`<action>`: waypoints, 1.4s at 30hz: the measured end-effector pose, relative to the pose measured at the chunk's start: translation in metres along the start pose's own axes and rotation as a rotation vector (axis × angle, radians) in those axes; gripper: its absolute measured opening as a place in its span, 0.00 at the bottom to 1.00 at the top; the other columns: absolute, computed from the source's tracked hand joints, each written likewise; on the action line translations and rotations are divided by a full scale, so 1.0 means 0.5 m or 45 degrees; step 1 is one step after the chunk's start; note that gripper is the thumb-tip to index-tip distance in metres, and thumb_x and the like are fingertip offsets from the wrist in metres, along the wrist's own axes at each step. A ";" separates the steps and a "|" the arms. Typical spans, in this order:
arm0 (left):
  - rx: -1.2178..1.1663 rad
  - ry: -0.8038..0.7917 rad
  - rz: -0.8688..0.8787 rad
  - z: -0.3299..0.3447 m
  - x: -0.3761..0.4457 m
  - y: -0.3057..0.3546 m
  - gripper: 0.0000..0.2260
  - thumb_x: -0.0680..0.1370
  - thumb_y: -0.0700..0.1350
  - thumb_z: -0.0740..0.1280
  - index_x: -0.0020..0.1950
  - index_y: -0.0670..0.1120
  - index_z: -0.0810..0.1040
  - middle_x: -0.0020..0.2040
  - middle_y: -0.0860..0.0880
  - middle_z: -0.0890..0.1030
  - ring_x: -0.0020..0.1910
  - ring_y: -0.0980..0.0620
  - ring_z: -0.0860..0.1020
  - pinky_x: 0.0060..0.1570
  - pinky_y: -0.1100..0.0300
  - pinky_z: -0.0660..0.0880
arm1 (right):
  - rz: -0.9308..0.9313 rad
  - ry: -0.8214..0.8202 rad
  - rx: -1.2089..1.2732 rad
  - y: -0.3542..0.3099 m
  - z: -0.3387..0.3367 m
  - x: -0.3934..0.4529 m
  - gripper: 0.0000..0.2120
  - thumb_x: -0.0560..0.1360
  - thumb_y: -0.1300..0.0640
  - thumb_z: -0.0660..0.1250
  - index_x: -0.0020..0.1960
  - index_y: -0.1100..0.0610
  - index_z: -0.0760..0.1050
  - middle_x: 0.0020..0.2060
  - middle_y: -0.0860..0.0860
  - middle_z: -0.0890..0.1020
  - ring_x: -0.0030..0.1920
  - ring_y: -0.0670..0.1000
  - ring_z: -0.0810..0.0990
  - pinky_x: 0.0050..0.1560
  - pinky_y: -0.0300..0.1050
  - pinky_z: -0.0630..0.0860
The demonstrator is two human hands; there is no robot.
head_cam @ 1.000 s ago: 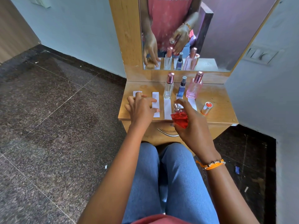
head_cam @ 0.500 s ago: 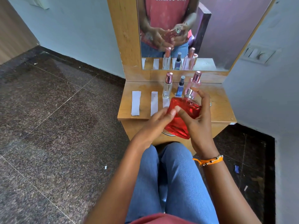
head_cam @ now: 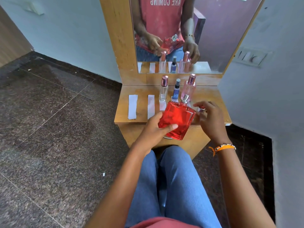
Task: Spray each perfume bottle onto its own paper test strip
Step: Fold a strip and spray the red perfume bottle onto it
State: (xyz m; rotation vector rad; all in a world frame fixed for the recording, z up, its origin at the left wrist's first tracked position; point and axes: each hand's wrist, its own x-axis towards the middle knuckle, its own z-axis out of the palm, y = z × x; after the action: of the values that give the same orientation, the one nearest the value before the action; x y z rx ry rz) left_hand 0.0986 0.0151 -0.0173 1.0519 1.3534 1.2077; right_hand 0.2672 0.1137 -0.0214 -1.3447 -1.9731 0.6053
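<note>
My left hand [head_cam: 154, 130] grips a flat red perfume bottle [head_cam: 177, 119], tilted with its bare silver sprayer pointing up and away over the shelf's front edge. To its right, the fingers of my right hand [head_cam: 212, 122] pinch the bottle's silver cap [head_cam: 201, 110] on the shelf. Two white paper strips [head_cam: 132, 106] [head_cam: 151, 106] lie flat at the left. A third strip [head_cam: 162, 106] is partly hidden by the red bottle. Behind stand a clear bottle [head_cam: 163, 89], a small blue bottle [head_cam: 176, 89] and a pink bottle [head_cam: 189, 88], all capped.
The small wooden shelf [head_cam: 213, 96] is backed by a mirror [head_cam: 222, 38] in a wooden frame. A wall with a switch plate [head_cam: 250, 57] is close on the right. My knees in blue jeans [head_cam: 171, 178] are under the shelf's front edge. Dark stone floor lies to the left.
The red bottle passed from my right hand into my left. My right hand let go and moved right, down onto the cap on the shelf.
</note>
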 end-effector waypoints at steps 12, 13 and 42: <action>0.024 0.028 0.014 -0.005 0.000 -0.004 0.18 0.72 0.42 0.72 0.60 0.48 0.74 0.56 0.48 0.82 0.56 0.55 0.79 0.59 0.57 0.75 | -0.197 -0.328 0.668 -0.100 -0.063 0.024 0.15 0.75 0.68 0.65 0.59 0.56 0.76 0.50 0.54 0.83 0.51 0.53 0.81 0.57 0.43 0.76; 0.018 0.034 0.018 -0.006 -0.001 -0.004 0.18 0.72 0.41 0.71 0.60 0.48 0.74 0.56 0.48 0.82 0.55 0.55 0.79 0.58 0.58 0.75 | -0.191 -0.350 0.665 -0.102 -0.064 0.025 0.15 0.75 0.68 0.65 0.59 0.55 0.76 0.50 0.53 0.83 0.50 0.49 0.81 0.57 0.42 0.76; 0.005 0.081 0.055 -0.001 -0.009 -0.005 0.14 0.74 0.36 0.68 0.57 0.50 0.75 0.52 0.52 0.82 0.52 0.59 0.79 0.52 0.64 0.75 | -0.216 -0.586 0.390 -0.146 -0.109 0.053 0.11 0.73 0.67 0.69 0.53 0.55 0.79 0.50 0.56 0.83 0.44 0.51 0.82 0.51 0.46 0.80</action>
State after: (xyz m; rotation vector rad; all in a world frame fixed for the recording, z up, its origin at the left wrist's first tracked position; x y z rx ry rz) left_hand 0.0986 0.0102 -0.0194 1.0582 1.3882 1.2805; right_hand 0.2553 0.1122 0.0726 -0.8937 -2.2055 1.1608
